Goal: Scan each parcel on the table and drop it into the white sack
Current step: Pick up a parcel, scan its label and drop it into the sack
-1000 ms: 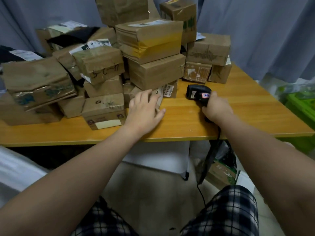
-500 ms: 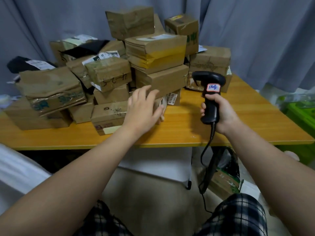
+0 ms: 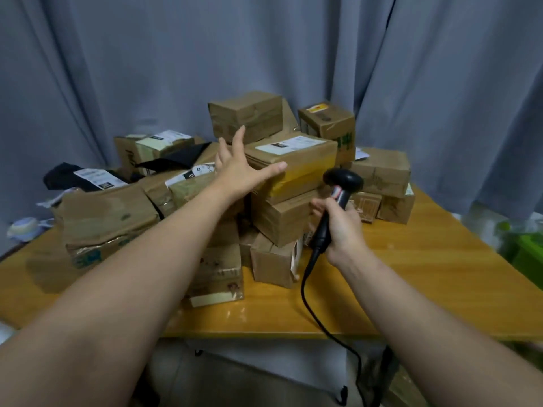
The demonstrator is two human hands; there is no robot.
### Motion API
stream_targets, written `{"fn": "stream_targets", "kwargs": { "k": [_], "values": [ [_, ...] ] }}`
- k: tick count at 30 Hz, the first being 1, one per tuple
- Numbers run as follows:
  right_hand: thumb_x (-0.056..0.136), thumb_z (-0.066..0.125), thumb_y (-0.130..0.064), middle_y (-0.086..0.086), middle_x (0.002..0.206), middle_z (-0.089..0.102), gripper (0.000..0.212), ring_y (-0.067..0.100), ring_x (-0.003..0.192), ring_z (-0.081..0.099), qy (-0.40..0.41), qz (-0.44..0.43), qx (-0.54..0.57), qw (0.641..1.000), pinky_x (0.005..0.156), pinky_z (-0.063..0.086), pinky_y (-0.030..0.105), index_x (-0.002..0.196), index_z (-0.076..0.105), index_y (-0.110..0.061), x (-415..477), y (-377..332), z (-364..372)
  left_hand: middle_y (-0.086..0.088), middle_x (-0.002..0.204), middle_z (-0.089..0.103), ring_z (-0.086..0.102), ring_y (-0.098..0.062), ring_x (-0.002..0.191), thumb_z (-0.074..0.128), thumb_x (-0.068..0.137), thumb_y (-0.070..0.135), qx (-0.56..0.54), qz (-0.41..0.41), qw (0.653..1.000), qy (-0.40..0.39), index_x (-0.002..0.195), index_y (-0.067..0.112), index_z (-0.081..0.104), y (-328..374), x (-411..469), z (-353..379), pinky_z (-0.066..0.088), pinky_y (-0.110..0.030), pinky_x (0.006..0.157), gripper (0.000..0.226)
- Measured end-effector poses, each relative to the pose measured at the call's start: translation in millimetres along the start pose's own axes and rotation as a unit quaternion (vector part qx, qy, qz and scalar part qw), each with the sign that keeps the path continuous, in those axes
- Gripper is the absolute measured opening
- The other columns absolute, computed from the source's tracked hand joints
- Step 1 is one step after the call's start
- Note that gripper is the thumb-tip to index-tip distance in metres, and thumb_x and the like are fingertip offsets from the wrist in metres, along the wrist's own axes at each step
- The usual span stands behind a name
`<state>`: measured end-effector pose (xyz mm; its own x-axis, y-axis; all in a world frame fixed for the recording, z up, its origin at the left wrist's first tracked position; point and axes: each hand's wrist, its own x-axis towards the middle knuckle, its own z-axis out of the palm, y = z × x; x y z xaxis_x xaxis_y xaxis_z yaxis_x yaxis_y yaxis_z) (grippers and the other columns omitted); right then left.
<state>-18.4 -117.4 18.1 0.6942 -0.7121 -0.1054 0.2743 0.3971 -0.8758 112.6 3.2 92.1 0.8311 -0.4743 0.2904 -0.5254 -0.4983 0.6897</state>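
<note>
A wide orange-brown wooden table [image 3: 426,274] is carrying a heap of brown cardboard parcels [image 3: 111,218], stacked several high toward the back. The step in hand looks like picking the next parcel to scan. The likely pick is a long brown cardboard box with a white label on top and yellow tape across its front [image 3: 305,163], which is sitting high in the stack. The left hand [image 3: 238,168] is reaching to that box's near left corner, fingers spread and straight and gripping nothing; I cannot tell whether it is touching the box. The right hand [image 3: 342,230] is gripping the handle of a black handheld barcode scanner [image 3: 342,183], whose head is pointing away into the pile. Its thin black cable [image 3: 308,298] is trailing off the table's front edge.

Next, the box probably needs lifting clear with its label turned toward the scanner. It is resting on another box and another is perched just behind it, so a careless pull could topple the stack. The white sack is not showing anywhere.

A grey curtain [image 3: 440,83] is hanging behind everything. A black plastic mailer bag with a white label [image 3: 88,177] is lying at the far left of the heap, and something green [image 3: 526,251] is standing beyond the table's right end.
</note>
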Motion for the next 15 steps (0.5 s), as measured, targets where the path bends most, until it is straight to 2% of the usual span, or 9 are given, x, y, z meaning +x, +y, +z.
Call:
{"fn": "stream_targets", "kwargs": {
  "k": [3, 5, 9, 13, 15],
  "values": [
    [0.090, 0.062, -0.016, 0.011, 0.112, 0.066, 0.032, 0.026, 0.102, 0.063, 0.018, 0.003, 0.001, 1.000, 0.093, 0.050, 0.043, 0.121, 0.056, -0.018, 7.2, 10.0, 5.8, -0.006, 0.160, 0.000, 0.009, -0.035, 0.146, 0.068, 0.058, 0.076, 0.003, -0.022, 0.995, -0.102, 0.146, 0.047, 0.013, -2.0, 16.5, -6.3, 0.018, -0.053, 0.114, 0.107],
    [0.089, 0.064, -0.015, 0.009, 0.110, 0.065, 0.031, 0.026, 0.102, 0.062, 0.028, -0.003, 0.003, 1.000, 0.094, 0.050, 0.044, 0.118, 0.055, -0.022, 10.7, 11.6, 7.5, -0.006, 0.151, 0.015, 0.021, -0.031, 0.140, 0.073, 0.063, 0.068, -0.011, -0.022, 0.993, -0.120, 0.140, 0.044, 0.025, -2.7, 20.4, -3.8, 0.025, -0.046, 0.110, 0.094],
    [0.090, 0.062, -0.011, 0.004, 0.103, 0.063, 0.025, 0.015, 0.088, 0.061, 0.041, 0.005, 0.026, 0.999, 0.091, 0.052, 0.038, 0.110, 0.054, -0.024, 12.1, 11.7, 4.2, 0.000, 0.125, 0.025, 0.030, -0.025, 0.126, 0.079, 0.066, 0.056, -0.036, 0.018, 0.998, -0.058, 0.124, 0.042, 0.035, -1.2, 18.2, 3.1, 0.030, -0.033, 0.098, 0.074],
    [0.092, 0.059, -0.014, 0.005, 0.102, 0.065, 0.020, 0.012, 0.090, 0.063, 0.039, 0.025, 0.049, 0.998, 0.080, 0.051, 0.033, 0.110, 0.057, -0.022, 8.5, 8.2, -1.7, -0.001, 0.126, 0.025, 0.024, -0.025, 0.131, 0.082, 0.064, 0.051, -0.022, 0.084, 0.995, 0.045, 0.126, 0.037, 0.039, 3.6, 2.6, 3.5, 0.025, -0.033, 0.107, 0.076],
    [0.093, 0.059, -0.018, 0.003, 0.100, 0.066, 0.016, 0.014, 0.085, 0.063, 0.026, 0.041, 0.047, 0.998, 0.082, 0.052, 0.034, 0.109, 0.060, -0.020, 4.6, 5.1, -6.8, -0.002, 0.131, 0.025, 0.022, -0.025, 0.132, 0.083, 0.063, 0.050, -0.013, 0.104, 0.993, 0.061, 0.128, 0.036, 0.039, 4.4, -11.5, -0.7, 0.024, -0.034, 0.109, 0.079]
  ]
}}
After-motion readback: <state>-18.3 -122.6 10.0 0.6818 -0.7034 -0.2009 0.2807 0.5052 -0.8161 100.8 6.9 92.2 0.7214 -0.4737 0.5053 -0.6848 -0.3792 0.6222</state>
